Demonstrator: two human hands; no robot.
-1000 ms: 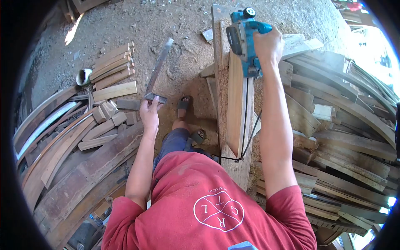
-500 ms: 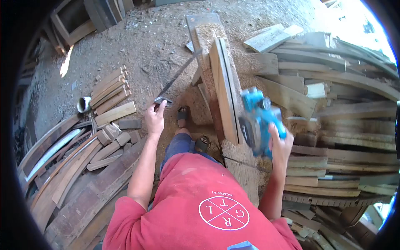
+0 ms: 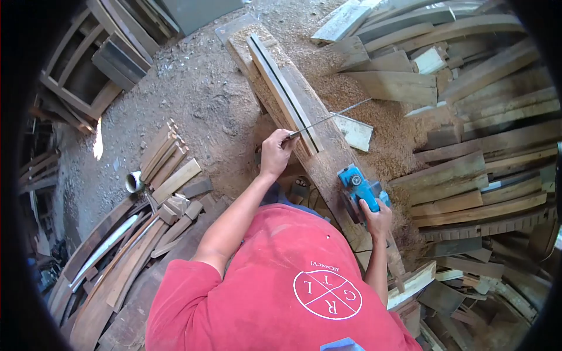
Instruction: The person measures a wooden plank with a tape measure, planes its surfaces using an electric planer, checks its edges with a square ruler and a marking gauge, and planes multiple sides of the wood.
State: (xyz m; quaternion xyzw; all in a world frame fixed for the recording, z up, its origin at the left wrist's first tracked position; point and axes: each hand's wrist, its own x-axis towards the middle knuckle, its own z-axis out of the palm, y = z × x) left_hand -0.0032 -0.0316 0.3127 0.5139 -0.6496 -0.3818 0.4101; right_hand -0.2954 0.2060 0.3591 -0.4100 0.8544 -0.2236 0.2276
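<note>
My left hand [image 3: 277,154] grips a try square [image 3: 328,118] by its stock, at the near end of a long wooden piece [image 3: 278,88] with a dark groove along its top. The thin blade crosses over that piece and points out to the right; whether it touches the wood I cannot tell. My right hand [image 3: 376,217] is closed round the handle of a blue electric planer [image 3: 356,187], which is at the near part of the plank bench [image 3: 336,158]. The grooved piece lies lengthwise on this bench, and part of the square's stock is hidden by my fingers.
Sawdust and shavings [image 3: 386,131] cover the ground right of the bench. Stacked boards [image 3: 456,181] fill the right side. At left lie curved offcuts [image 3: 126,257], short sticks [image 3: 175,178] and a white pipe [image 3: 133,182]. Wooden frames [image 3: 76,70] lean at the back left.
The try square has moved right, from beside the bench to across the grooved piece. My right hand has lowered the planer toward the bench's near end. The view has turned.
</note>
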